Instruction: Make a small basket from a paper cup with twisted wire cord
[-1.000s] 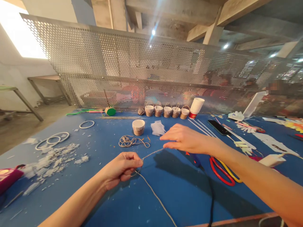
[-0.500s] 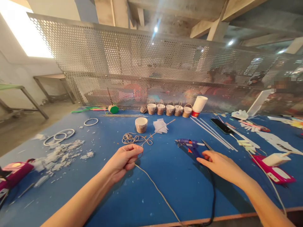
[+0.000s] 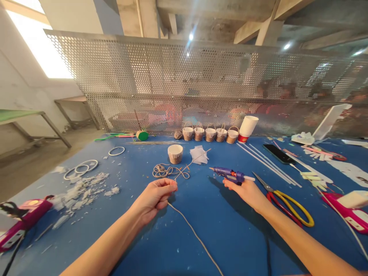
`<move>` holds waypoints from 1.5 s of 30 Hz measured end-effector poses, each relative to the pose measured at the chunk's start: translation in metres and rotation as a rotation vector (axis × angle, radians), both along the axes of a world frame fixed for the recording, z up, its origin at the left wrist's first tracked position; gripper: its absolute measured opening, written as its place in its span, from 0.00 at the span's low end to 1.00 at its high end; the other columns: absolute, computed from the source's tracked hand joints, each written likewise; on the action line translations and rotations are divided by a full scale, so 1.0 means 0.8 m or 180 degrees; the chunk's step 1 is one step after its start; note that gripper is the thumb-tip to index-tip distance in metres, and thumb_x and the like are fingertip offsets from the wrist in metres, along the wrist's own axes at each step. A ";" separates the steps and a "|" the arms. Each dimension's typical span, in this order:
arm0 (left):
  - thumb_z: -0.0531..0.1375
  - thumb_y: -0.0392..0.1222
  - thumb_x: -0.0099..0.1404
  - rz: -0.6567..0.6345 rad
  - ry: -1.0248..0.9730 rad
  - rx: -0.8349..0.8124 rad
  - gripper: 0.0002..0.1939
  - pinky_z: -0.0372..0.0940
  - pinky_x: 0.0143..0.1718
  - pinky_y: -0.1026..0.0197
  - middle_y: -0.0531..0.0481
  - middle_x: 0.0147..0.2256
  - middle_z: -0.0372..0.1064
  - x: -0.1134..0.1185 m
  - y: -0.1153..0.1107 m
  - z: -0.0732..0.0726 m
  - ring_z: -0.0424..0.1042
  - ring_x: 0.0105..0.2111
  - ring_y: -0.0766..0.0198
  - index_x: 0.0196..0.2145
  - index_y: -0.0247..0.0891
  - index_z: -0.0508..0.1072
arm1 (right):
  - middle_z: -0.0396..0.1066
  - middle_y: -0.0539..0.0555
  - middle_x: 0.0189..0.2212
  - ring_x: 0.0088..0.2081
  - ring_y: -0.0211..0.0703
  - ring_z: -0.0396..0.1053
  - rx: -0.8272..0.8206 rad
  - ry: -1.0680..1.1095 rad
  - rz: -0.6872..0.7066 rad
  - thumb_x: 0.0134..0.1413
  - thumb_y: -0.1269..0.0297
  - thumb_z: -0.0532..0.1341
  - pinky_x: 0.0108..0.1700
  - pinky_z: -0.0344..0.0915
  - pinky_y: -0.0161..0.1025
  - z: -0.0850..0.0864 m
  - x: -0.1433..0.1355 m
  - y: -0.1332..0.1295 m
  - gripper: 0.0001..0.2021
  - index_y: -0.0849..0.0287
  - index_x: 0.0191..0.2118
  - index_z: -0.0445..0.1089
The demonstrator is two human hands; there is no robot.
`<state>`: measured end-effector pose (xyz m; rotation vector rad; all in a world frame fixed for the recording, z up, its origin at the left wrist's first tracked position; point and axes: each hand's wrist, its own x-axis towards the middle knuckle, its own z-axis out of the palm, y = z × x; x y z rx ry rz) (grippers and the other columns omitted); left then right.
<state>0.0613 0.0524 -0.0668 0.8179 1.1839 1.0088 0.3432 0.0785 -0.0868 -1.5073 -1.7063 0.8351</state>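
Observation:
My left hand (image 3: 159,197) is closed in a pinch on a thin twine (image 3: 195,234), which trails down to the table's near edge. Beyond its fingertips lie the coiled part of the twine and a wrapped cup (image 3: 175,155). My right hand (image 3: 248,193) is wrapped round the handle of a purple glue gun (image 3: 231,174), held just above the table with its nozzle toward the left. Scissors (image 3: 283,199) with red and yellow handles rest to the right of that hand. White sheets (image 3: 199,155) lie right of the cup.
Several small baskets (image 3: 211,134) and stacked paper cups (image 3: 248,128) line the back before a perforated metal screen (image 3: 161,76). White rings (image 3: 81,168) and scraps (image 3: 83,193) lie left; a phone (image 3: 278,154) and power strip (image 3: 347,214) are right.
My right hand has closed round the glue gun's handle and raised it, moving slightly left. The scissors now show fully. My left hand keeps its pinch; the whole view has shifted slightly.

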 end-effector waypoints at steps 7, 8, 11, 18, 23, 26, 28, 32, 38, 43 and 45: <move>0.71 0.46 0.40 -0.0101 0.0048 -0.0100 0.18 0.34 0.12 0.70 0.64 0.13 0.48 0.003 -0.002 -0.002 0.38 0.13 0.80 0.21 0.35 0.67 | 0.65 0.47 0.16 0.22 0.41 0.67 0.0058 0.0103 0.0909 0.53 0.57 0.57 0.29 0.66 0.36 0.030 -0.055 -0.043 0.12 0.57 0.24 0.67; 0.71 0.46 0.40 -0.0121 0.0048 -0.0110 0.18 0.35 0.12 0.70 0.63 0.14 0.49 0.003 -0.003 -0.002 0.39 0.13 0.80 0.21 0.35 0.67 | 0.66 0.46 0.17 0.22 0.40 0.67 0.0148 0.0095 0.0925 0.53 0.57 0.58 0.28 0.65 0.35 0.029 -0.060 -0.045 0.10 0.57 0.26 0.67; 0.70 0.46 0.40 -0.0180 0.0088 -0.0134 0.17 0.34 0.12 0.70 0.62 0.14 0.51 0.003 -0.003 -0.004 0.39 0.13 0.80 0.20 0.35 0.67 | 0.70 0.48 0.22 0.25 0.40 0.67 0.0404 0.0115 0.0897 0.53 0.56 0.58 0.29 0.66 0.35 0.022 -0.072 -0.047 0.11 0.57 0.28 0.69; 0.71 0.45 0.39 -0.0263 0.0127 -0.0198 0.18 0.34 0.12 0.70 0.61 0.15 0.54 0.003 -0.003 -0.004 0.40 0.13 0.81 0.21 0.35 0.67 | 0.73 0.49 0.23 0.26 0.42 0.69 0.0662 0.0093 0.0833 0.54 0.56 0.57 0.31 0.68 0.36 0.011 -0.079 -0.048 0.11 0.55 0.28 0.70; 0.71 0.44 0.40 -0.0282 0.0081 -0.0166 0.17 0.35 0.12 0.71 0.62 0.14 0.53 0.003 -0.005 -0.003 0.40 0.13 0.80 0.20 0.35 0.66 | 0.71 0.49 0.20 0.23 0.43 0.68 0.0725 -0.0037 0.0843 0.54 0.55 0.57 0.28 0.69 0.37 0.010 -0.080 -0.049 0.12 0.54 0.26 0.70; 0.71 0.44 0.40 -0.0284 0.0107 -0.0169 0.17 0.36 0.12 0.71 0.61 0.15 0.54 0.004 -0.005 -0.003 0.41 0.13 0.80 0.21 0.35 0.67 | 0.71 0.50 0.20 0.23 0.43 0.68 0.0771 -0.0041 0.0849 0.55 0.55 0.56 0.28 0.69 0.37 0.010 -0.080 -0.050 0.12 0.55 0.27 0.70; 0.71 0.45 0.40 -0.0289 0.0110 -0.0181 0.17 0.36 0.11 0.71 0.61 0.15 0.55 0.004 -0.005 -0.003 0.41 0.13 0.80 0.21 0.35 0.67 | 0.71 0.50 0.20 0.23 0.43 0.68 0.0778 -0.0038 0.0845 0.55 0.55 0.56 0.28 0.69 0.37 0.009 -0.080 -0.050 0.12 0.55 0.27 0.70; 0.70 0.45 0.40 -0.0328 0.0071 -0.0178 0.18 0.36 0.11 0.71 0.61 0.15 0.56 0.005 -0.005 -0.003 0.41 0.13 0.81 0.19 0.35 0.66 | 0.71 0.49 0.20 0.23 0.43 0.68 0.0812 -0.0084 0.0750 0.54 0.54 0.57 0.28 0.68 0.37 0.005 -0.079 -0.052 0.12 0.54 0.26 0.71; 0.70 0.47 0.41 -0.0432 0.0128 -0.0234 0.19 0.35 0.12 0.70 0.60 0.14 0.58 0.005 -0.006 -0.002 0.41 0.12 0.81 0.19 0.36 0.63 | 0.71 0.48 0.19 0.22 0.41 0.67 0.0914 -0.0228 0.0708 0.54 0.54 0.57 0.26 0.67 0.35 0.001 -0.079 -0.054 0.13 0.54 0.26 0.72; 0.70 0.46 0.40 -0.0401 0.0190 -0.0211 0.18 0.36 0.12 0.70 0.62 0.14 0.54 0.006 -0.007 0.000 0.41 0.13 0.80 0.20 0.35 0.65 | 0.70 0.48 0.18 0.21 0.41 0.67 0.0979 -0.0234 0.0621 0.54 0.53 0.57 0.26 0.67 0.35 0.001 -0.078 -0.053 0.14 0.54 0.25 0.73; 0.69 0.44 0.40 -0.0408 0.0225 -0.0207 0.16 0.36 0.12 0.70 0.63 0.14 0.53 0.007 -0.007 0.000 0.42 0.13 0.80 0.21 0.35 0.66 | 0.70 0.49 0.18 0.21 0.41 0.67 0.0974 -0.0238 0.0651 0.55 0.53 0.56 0.27 0.67 0.36 0.001 -0.078 -0.053 0.15 0.54 0.25 0.73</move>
